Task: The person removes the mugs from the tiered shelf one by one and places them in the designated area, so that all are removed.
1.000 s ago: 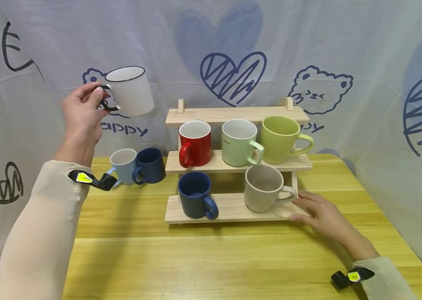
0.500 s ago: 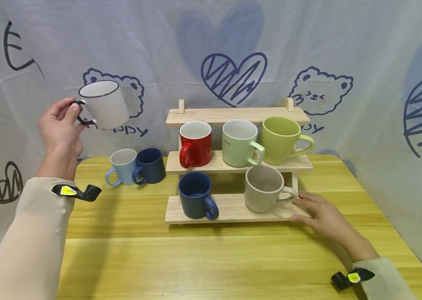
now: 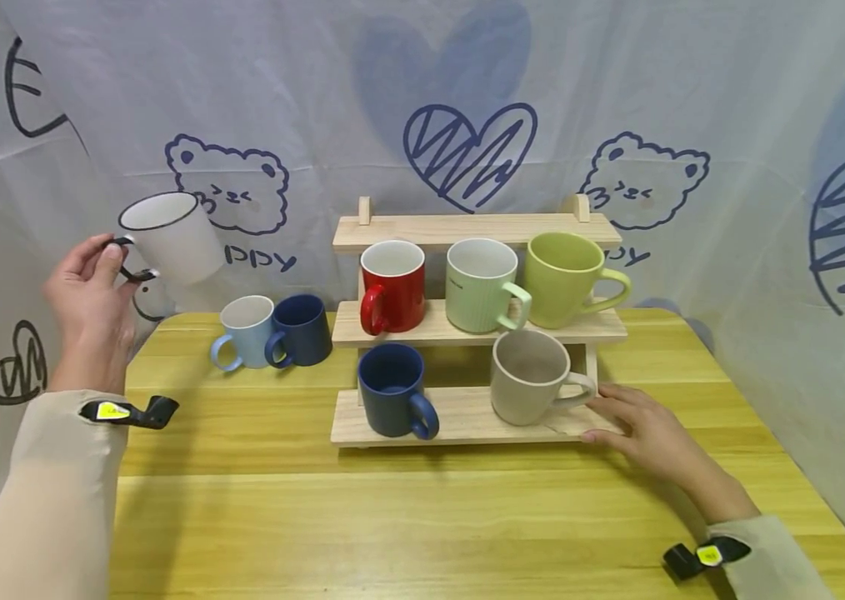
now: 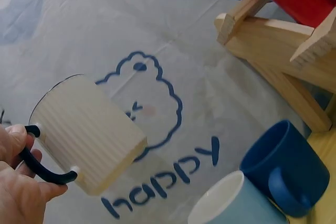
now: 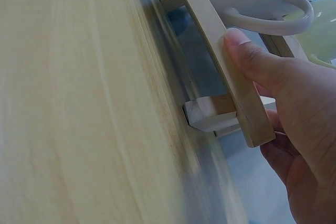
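Observation:
My left hand [image 3: 96, 312] pinches the black handle of a white mug [image 3: 177, 242] with a dark rim. It holds the mug in the air, slightly tilted, at the left of the head view. Below it on the table stand a light blue mug [image 3: 248, 333] and a navy mug [image 3: 302, 332]. At the right, my right hand [image 3: 643, 429] grips the end of the lowest board of a wooden tiered rack [image 3: 460, 427]. In the right wrist view the thumb [image 5: 252, 56] lies on the board's edge, with fingers curled at its end. Beside that hand, a beige mug [image 3: 530, 379] stands on the board.
A blue mug [image 3: 392, 392] stands left on the lowest board. The middle board carries a red mug [image 3: 394, 287], a pale green mug [image 3: 478, 287] and a yellow-green mug [image 3: 561, 279]. Behind the table [image 3: 430, 525] hangs a printed curtain [image 3: 332, 108].
My left hand has moved left and down with the white mug, away from the rack. The light blue mug's handle has come into fuller view. My right hand has stayed in place.

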{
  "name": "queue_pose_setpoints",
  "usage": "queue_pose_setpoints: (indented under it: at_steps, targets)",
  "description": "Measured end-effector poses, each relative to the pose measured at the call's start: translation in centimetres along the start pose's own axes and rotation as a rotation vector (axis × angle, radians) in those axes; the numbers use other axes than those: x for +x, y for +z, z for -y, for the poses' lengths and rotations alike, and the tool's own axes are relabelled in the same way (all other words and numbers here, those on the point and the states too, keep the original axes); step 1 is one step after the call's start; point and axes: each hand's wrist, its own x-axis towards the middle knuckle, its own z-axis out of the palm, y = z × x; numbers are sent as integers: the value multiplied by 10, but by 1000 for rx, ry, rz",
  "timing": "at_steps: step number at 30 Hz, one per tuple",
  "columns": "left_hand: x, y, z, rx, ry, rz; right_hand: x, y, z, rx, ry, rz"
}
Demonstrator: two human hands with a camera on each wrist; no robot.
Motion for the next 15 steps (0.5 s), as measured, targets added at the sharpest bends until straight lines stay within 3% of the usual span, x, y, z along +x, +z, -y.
queue_pose_setpoints:
  at_steps: [10,15]
  targets:
    - [4,-33,15,-106,14,-97,0,1,-2,-5,-3,-7]
    - [5,-49,24,-91,17,-116,0,2,-2,-8,-3,-7]
